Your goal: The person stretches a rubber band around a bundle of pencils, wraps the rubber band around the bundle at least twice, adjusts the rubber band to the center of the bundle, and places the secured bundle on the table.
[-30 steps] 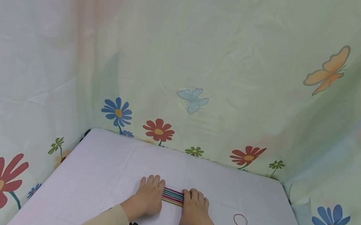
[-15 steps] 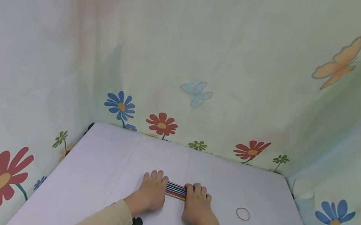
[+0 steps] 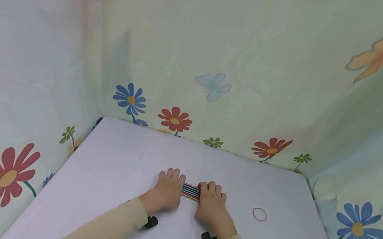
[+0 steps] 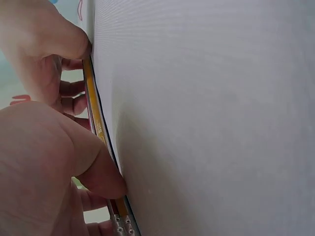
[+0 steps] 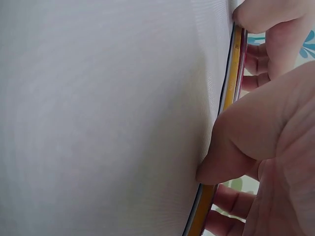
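by left hand [image 3: 169, 190] and right hand [image 3: 211, 205] a row of coloured pencils [image 3: 190, 192] is gripped near its ends, held midway between left and right edges of table [image 3: 124, 151], roughly parallel to the far edge; red loop [image 3: 260, 220] is laid between right hand and right edge
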{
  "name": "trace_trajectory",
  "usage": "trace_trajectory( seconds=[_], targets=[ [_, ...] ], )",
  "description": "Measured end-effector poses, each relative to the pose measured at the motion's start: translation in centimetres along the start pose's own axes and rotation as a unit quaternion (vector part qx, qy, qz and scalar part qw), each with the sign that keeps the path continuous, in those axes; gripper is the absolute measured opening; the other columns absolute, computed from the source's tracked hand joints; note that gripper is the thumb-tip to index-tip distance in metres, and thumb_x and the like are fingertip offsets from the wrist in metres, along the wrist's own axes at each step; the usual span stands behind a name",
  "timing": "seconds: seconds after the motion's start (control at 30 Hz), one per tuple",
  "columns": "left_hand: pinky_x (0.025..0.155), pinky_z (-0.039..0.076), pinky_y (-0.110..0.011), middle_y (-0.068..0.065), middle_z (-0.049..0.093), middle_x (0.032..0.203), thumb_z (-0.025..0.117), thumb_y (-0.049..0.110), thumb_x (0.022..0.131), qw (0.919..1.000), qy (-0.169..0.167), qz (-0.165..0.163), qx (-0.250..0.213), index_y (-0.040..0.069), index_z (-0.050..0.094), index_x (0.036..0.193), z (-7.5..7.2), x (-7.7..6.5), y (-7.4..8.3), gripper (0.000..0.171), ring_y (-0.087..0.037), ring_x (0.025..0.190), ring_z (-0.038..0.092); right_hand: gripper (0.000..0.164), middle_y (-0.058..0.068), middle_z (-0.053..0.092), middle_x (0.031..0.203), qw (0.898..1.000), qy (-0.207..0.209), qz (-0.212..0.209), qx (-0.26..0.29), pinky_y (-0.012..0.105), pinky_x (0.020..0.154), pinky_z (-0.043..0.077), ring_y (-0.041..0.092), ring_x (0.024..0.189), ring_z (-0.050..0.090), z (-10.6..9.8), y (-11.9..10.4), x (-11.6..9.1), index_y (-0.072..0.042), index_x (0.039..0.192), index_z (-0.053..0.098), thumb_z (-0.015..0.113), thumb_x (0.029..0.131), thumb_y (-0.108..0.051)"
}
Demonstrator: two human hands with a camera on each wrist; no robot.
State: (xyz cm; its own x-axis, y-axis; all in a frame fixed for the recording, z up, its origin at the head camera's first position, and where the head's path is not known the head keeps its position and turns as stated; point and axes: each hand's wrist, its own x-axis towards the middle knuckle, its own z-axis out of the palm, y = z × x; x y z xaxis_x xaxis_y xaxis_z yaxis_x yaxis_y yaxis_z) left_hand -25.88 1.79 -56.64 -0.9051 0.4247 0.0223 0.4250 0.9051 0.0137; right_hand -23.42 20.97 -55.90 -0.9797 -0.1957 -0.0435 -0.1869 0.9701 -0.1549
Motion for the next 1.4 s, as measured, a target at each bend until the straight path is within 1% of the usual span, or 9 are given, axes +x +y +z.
trace_trajectory(
  seconds=[0.13, 0.3, 0.47, 0.77, 0.87, 0.97, 1.1, 1.23, 1.4],
  targets=[
    [0.090, 0.037, -0.047, -0.008, 0.048, 0.121, 0.064, 0.033, 0.097, 0.9999, -0.008, -0.004, 0.013, 0.012, 0.051, 0.131, -0.7, 0.3, 0.0, 0.042, -0.028, 0.114, 0.043, 0.054, 0.009, 0.050, 0.120, 1.000, -0.001, 0.000, -0.003, 0.051, 0.087, 0.039, 0.031, 0.108, 0.043, -0.6, 0.0, 0.2, -0.017, 0.136, 0.052, 0.074, 0.087, -0.015],
    [0.089, 0.037, -0.048, -0.009, 0.048, 0.119, 0.066, 0.034, 0.095, 0.9998, -0.004, -0.009, 0.018, 0.013, 0.052, 0.125, 0.2, 0.8, 0.1, 0.039, -0.029, 0.114, 0.044, 0.047, 0.009, 0.052, 0.116, 1.000, -0.002, -0.001, 0.000, 0.051, 0.086, 0.039, 0.031, 0.106, 0.044, -1.2, -0.3, 0.1, -0.016, 0.132, 0.053, 0.071, 0.089, -0.013],
    [0.092, 0.038, -0.050, -0.009, 0.048, 0.119, 0.066, 0.034, 0.097, 0.9997, -0.005, -0.012, 0.020, 0.012, 0.053, 0.122, 0.4, 0.8, 0.2, 0.035, -0.029, 0.115, 0.045, 0.044, 0.007, 0.053, 0.115, 1.000, -0.009, 0.005, -0.004, 0.050, 0.088, 0.038, 0.029, 0.105, 0.043, -0.8, -0.4, 0.2, -0.017, 0.130, 0.054, 0.071, 0.090, -0.013],
    [0.093, 0.039, -0.047, -0.009, 0.052, 0.116, 0.061, 0.034, 0.103, 0.9996, -0.016, -0.004, 0.023, 0.012, 0.053, 0.120, -1.1, -0.1, 0.7, 0.029, -0.028, 0.114, 0.046, 0.037, 0.007, 0.055, 0.110, 1.000, -0.018, 0.012, -0.003, 0.051, 0.087, 0.038, 0.029, 0.101, 0.044, -0.7, -0.8, 0.2, -0.015, 0.123, 0.055, 0.073, 0.092, -0.012],
    [0.092, 0.040, -0.046, -0.009, 0.053, 0.116, 0.060, 0.034, 0.104, 0.9995, -0.019, -0.006, 0.023, 0.012, 0.053, 0.121, -1.4, -0.3, 0.8, 0.028, -0.027, 0.113, 0.046, 0.035, 0.007, 0.057, 0.110, 0.999, -0.026, 0.022, -0.008, 0.051, 0.089, 0.038, 0.029, 0.102, 0.045, -0.7, -0.9, 0.3, -0.015, 0.124, 0.056, 0.073, 0.094, -0.013],
    [0.093, 0.039, -0.046, -0.009, 0.053, 0.117, 0.059, 0.033, 0.105, 0.9995, -0.022, -0.011, 0.020, 0.012, 0.053, 0.121, -1.3, -0.3, 0.9, 0.027, -0.028, 0.113, 0.046, 0.035, 0.008, 0.058, 0.110, 0.999, -0.033, 0.033, -0.011, 0.053, 0.092, 0.040, 0.030, 0.103, 0.045, -0.6, -1.0, 0.4, -0.013, 0.124, 0.058, 0.074, 0.094, -0.014],
    [0.093, 0.039, -0.047, -0.009, 0.052, 0.116, 0.059, 0.031, 0.106, 0.9994, -0.025, -0.017, 0.016, 0.012, 0.054, 0.120, -1.0, -0.2, 1.0, 0.025, -0.028, 0.114, 0.045, 0.032, 0.009, 0.057, 0.106, 0.999, -0.034, 0.039, -0.015, 0.054, 0.092, 0.040, 0.031, 0.102, 0.045, -0.5, -1.0, 0.4, -0.010, 0.119, 0.060, 0.076, 0.092, -0.015],
    [0.093, 0.039, -0.048, -0.010, 0.052, 0.116, 0.058, 0.031, 0.106, 0.9994, -0.027, -0.018, 0.013, 0.011, 0.056, 0.119, -0.5, -0.1, 1.1, 0.024, -0.029, 0.114, 0.045, 0.032, 0.009, 0.057, 0.106, 0.999, -0.031, 0.037, -0.022, 0.053, 0.090, 0.040, 0.031, 0.102, 0.046, -0.4, -0.9, 0.2, -0.009, 0.118, 0.061, 0.077, 0.091, -0.016],
    [0.091, 0.039, -0.047, -0.008, 0.053, 0.111, 0.055, 0.029, 0.108, 0.9996, -0.018, -0.014, 0.015, 0.011, 0.056, 0.118, -0.5, -0.2, 1.1, 0.021, -0.027, 0.109, 0.045, 0.035, 0.011, 0.061, 0.112, 0.999, -0.029, 0.025, -0.025, 0.054, 0.092, 0.042, 0.031, 0.105, 0.048, -0.4, -0.9, -0.1, -0.008, 0.121, 0.059, 0.078, 0.093, -0.018]
  ],
)
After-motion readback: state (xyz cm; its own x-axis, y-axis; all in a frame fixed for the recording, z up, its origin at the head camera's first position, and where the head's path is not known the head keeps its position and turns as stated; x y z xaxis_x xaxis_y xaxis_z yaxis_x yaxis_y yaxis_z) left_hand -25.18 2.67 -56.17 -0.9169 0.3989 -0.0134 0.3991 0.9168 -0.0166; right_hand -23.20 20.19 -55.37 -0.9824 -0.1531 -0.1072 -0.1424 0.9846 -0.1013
